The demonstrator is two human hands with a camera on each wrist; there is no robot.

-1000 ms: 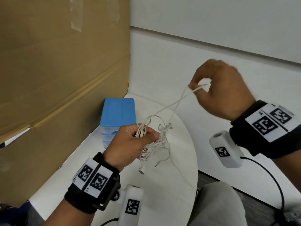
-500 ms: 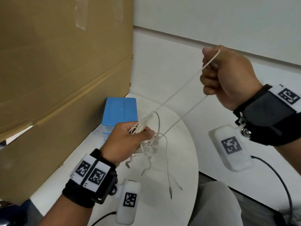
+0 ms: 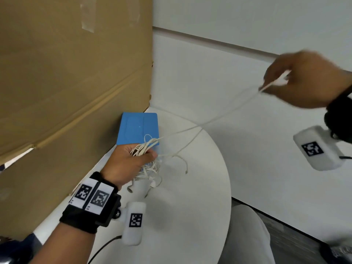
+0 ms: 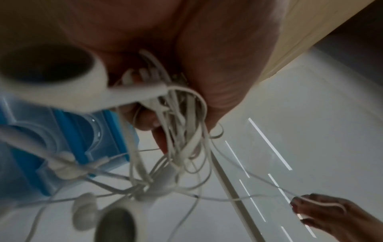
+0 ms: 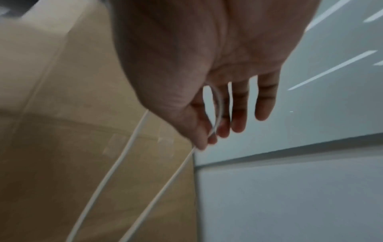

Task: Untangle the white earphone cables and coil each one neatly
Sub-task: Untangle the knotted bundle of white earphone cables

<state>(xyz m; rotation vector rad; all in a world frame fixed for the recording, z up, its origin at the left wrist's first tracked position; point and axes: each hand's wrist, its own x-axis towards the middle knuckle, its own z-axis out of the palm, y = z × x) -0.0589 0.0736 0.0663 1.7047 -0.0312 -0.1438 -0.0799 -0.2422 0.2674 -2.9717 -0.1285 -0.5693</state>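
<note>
My left hand [image 3: 131,161] grips a tangled bunch of white earphone cables [image 3: 146,149] above the white round table [image 3: 190,216]. Loops and earbuds [image 4: 85,211] dangle below the fist, close to the lens in the left wrist view. Two strands [image 3: 219,119] run taut from the bunch up to my right hand [image 3: 297,82], held high at the right. There the thumb and forefinger pinch a loop of cable [image 5: 217,111], while the other fingers stay loosely extended. A free cable end [image 3: 185,168] hangs over the table.
A blue plastic box [image 3: 139,128] stands on the table just behind the left hand. A large cardboard sheet [image 3: 66,92] walls off the left side. White wall panels stand behind. The table edge curves away on the right, with my grey-clad knee [image 3: 245,235] below it.
My right hand has swung further right and away from the bunch, drawing the two strands out longer. The left hand has kept its grip and stayed near the blue box.
</note>
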